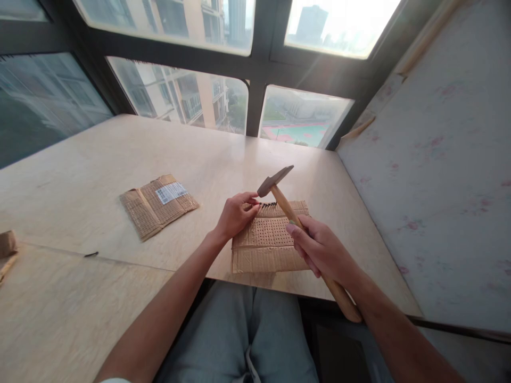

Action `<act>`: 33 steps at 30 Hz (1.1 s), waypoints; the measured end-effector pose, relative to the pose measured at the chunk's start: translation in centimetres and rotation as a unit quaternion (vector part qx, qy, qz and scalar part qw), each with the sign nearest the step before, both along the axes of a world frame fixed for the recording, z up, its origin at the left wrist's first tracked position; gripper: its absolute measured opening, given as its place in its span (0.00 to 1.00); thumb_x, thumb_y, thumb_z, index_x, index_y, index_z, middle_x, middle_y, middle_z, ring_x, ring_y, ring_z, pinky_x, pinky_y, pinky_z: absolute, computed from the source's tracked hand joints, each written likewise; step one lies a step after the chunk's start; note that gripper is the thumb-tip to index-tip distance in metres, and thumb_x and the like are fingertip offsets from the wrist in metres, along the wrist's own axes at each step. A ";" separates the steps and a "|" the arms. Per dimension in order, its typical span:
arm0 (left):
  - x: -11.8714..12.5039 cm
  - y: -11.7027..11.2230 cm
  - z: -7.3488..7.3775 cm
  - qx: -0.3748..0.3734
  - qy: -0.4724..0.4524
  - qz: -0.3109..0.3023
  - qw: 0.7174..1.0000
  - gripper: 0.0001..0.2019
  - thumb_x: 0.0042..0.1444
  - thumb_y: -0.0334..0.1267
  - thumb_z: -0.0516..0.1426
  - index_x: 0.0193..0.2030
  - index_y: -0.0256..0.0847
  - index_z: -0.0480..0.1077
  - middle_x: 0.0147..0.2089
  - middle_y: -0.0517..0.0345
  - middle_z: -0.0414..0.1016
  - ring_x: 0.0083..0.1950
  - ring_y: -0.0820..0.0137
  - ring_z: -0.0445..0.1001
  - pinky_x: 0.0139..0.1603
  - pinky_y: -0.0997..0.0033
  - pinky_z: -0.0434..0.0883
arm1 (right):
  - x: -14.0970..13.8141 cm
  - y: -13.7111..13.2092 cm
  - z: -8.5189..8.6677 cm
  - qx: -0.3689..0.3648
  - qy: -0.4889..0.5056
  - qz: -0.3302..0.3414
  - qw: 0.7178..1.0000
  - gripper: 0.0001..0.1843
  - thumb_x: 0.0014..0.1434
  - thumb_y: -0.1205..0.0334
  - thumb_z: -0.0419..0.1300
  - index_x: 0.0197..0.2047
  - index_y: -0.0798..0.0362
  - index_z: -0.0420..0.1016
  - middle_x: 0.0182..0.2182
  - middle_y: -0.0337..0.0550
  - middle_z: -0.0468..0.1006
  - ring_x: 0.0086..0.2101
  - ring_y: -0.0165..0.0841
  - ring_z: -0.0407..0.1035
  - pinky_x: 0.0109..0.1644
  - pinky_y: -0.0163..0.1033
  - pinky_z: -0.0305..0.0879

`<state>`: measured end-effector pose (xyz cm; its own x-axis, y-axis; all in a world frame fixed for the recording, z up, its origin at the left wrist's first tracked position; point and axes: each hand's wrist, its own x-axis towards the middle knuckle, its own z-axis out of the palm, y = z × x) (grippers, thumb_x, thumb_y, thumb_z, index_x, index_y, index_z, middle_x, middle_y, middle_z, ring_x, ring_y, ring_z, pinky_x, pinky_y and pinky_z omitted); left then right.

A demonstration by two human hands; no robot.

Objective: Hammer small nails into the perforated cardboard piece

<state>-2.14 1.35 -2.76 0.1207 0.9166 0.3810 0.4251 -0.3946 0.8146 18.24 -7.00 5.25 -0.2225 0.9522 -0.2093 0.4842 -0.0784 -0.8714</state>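
Two bare hands work over a perforated cardboard piece (259,260) near the front edge of a pale tabletop (120,151); clock directions are read around this piece, twelve o'clock lying toward the window frame (259,69). Right hand (315,242), at three o'clock: fingers closed around the wooden handle of a hammer (283,199), thumb laid along the shaft; the handle slants from five o'clock up to the metal head at twelve, which is raised above the board's far edge. Left hand (239,213), at ten o'clock: fingers bent, thumb and fingertips brought close together at the left end of a row of dark nails (268,205); whether a nail is pinched between them cannot be told. The nails stand side by side at twelve o'clock along the far edge; rows of small holes fill the middle of the board.

Surroundings: a second cardboard piece (146,205) with a white printed label (171,192) lies well apart, between nine and ten o'clock; farther out at nine lies a small dark object (91,254), too small to identify; flowered wallpaper (451,175) covers the wall at two to three o'clock; grey-blue trousers (235,330) show at six.
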 end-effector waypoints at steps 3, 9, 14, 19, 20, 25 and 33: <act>0.0 0.1 0.0 0.002 0.005 -0.013 1.000 0.13 0.54 0.33 0.61 0.48 0.41 0.75 0.40 0.56 0.82 0.42 0.66 0.80 0.49 0.63 0.75 | 0.1 0.0 -0.2 -0.006 -0.049 0.013 0.999 0.14 0.65 0.52 0.51 0.30 0.50 0.60 0.17 0.28 0.64 0.08 0.22 0.56 0.06 0.26 0.47; 0.1 0.1 -0.5 -0.007 -0.017 -0.001 1.000 0.14 0.54 0.33 0.62 0.48 0.40 0.74 0.38 0.56 0.82 0.40 0.68 0.81 0.50 0.64 0.76 | 0.3 -0.4 -0.5 0.023 -0.020 -0.005 1.000 0.16 0.67 0.51 0.50 0.30 0.50 0.58 0.16 0.27 0.64 0.09 0.22 0.55 0.08 0.26 0.47; 0.0 -0.1 -0.5 -0.035 -0.071 -0.023 0.997 0.12 0.55 0.37 0.62 0.47 0.40 0.75 0.40 0.54 0.83 0.43 0.64 0.81 0.45 0.65 0.77 | 0.2 -0.4 -1.1 -0.005 -0.054 0.027 0.998 0.15 0.67 0.52 0.50 0.30 0.49 0.58 0.16 0.27 0.64 0.08 0.22 0.55 0.07 0.27 0.46; 0.0 -0.3 -1.0 -0.057 -0.093 -0.008 0.994 0.15 0.53 0.36 0.63 0.48 0.42 0.73 0.40 0.55 0.83 0.44 0.65 0.82 0.49 0.63 0.77 | 0.3 -0.7 -1.1 0.028 -0.014 0.007 0.999 0.17 0.67 0.50 0.51 0.29 0.50 0.58 0.16 0.28 0.64 0.09 0.22 0.56 0.09 0.26 0.48; 0.1 -0.4 -1.1 -0.056 -0.097 -0.004 0.994 0.15 0.53 0.36 0.63 0.48 0.42 0.73 0.40 0.55 0.83 0.44 0.65 0.81 0.50 0.63 0.77 | 0.2 -0.8 -1.0 0.034 -0.002 -0.005 0.999 0.17 0.67 0.50 0.51 0.29 0.50 0.58 0.15 0.28 0.64 0.09 0.22 0.56 0.10 0.27 0.48; 0.1 -0.3 -1.2 -0.068 -0.116 -0.012 0.991 0.15 0.52 0.36 0.64 0.47 0.40 0.74 0.40 0.54 0.83 0.44 0.66 0.81 0.51 0.62 0.77 | 0.3 -0.4 -1.0 0.013 -0.028 -0.003 1.000 0.16 0.66 0.51 0.51 0.29 0.49 0.58 0.15 0.27 0.63 0.08 0.23 0.56 0.08 0.27 0.46; 0.1 -0.2 -1.2 -0.090 -0.126 -0.035 0.987 0.16 0.51 0.38 0.64 0.48 0.38 0.74 0.40 0.52 0.82 0.43 0.65 0.81 0.51 0.61 0.77 | 1.0 -1.1 -1.0 0.043 0.058 -0.046 0.996 0.19 0.66 0.46 0.54 0.29 0.50 0.59 0.15 0.28 0.63 0.09 0.22 0.54 0.10 0.27 0.47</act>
<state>-2.08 1.13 -3.91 0.1086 0.9651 0.2384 0.1768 -0.2547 0.9507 19.26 -8.09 4.20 -0.1517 0.9829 -0.1039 0.3744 -0.0402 -0.9264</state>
